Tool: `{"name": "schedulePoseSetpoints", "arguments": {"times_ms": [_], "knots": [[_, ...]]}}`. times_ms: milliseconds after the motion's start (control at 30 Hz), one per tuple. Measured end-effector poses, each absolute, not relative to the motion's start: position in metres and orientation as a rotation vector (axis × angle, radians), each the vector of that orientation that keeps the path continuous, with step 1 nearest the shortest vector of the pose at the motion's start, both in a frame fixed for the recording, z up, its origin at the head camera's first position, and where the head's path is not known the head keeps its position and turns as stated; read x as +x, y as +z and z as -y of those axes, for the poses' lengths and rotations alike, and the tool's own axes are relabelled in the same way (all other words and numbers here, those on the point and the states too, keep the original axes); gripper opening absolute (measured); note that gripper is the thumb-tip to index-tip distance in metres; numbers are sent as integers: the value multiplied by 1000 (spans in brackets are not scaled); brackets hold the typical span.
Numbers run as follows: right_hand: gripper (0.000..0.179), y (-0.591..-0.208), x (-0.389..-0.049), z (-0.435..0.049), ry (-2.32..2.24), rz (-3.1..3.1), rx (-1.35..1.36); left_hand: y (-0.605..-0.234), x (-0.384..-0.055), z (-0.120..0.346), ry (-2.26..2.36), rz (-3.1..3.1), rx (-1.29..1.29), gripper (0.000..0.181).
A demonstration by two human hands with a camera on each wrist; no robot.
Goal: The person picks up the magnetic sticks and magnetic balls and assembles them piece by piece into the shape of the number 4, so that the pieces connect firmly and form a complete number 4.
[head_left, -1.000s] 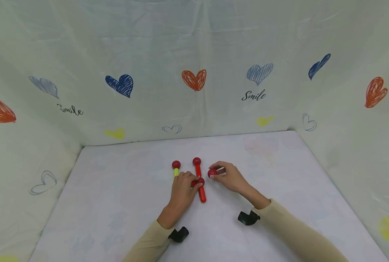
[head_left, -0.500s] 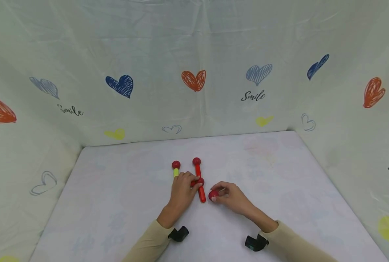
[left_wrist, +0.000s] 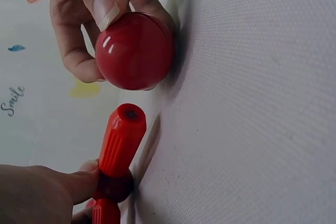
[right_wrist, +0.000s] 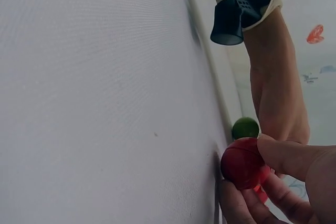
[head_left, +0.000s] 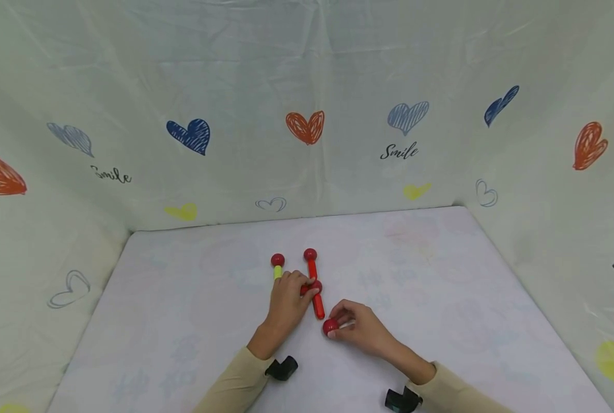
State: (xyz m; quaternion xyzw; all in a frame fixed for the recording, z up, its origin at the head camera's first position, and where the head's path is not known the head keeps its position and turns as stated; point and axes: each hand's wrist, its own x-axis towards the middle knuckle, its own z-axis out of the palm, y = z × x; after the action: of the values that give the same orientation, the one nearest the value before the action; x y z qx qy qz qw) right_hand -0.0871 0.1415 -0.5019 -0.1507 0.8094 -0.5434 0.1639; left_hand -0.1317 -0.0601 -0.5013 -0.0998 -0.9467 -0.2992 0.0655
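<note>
My left hand (head_left: 288, 299) pinches a red ball (head_left: 316, 286) that joins several red rods on the table. From this ball, one rod (head_left: 319, 307) points toward me and another red rod (head_left: 313, 268) runs away to a far red ball (head_left: 310, 254). A yellow-green rod (head_left: 278, 272) topped by a red ball (head_left: 278, 260) shows beyond the left hand, which hides its lower part. My right hand (head_left: 362, 328) holds a loose red ball (left_wrist: 135, 51) between thumb and fingers. In the left wrist view a small gap separates it from the near rod's dark-centred end (left_wrist: 130, 113).
A green ball (right_wrist: 245, 128) shows behind the held ball in the right wrist view. A black wrist camera (head_left: 282, 369) sits at the left cuff, another (head_left: 403, 400) at the right. The white table (head_left: 183, 298) meets a heart-printed cloth (head_left: 234, 172) at its back edge.
The right hand has brought its red ball toward me, from beside the far rod down to the near rod's free end. My left hand has stayed in place on the joining ball.
</note>
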Motion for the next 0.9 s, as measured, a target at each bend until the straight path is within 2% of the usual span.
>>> {"name": "schedulePoseSetpoints", "arguments": {"times_ms": [900], "knots": [[34,-507,-84,-125,-1592,-2379,-408,-502,-133,61,-914,2843,-296,25]]}}
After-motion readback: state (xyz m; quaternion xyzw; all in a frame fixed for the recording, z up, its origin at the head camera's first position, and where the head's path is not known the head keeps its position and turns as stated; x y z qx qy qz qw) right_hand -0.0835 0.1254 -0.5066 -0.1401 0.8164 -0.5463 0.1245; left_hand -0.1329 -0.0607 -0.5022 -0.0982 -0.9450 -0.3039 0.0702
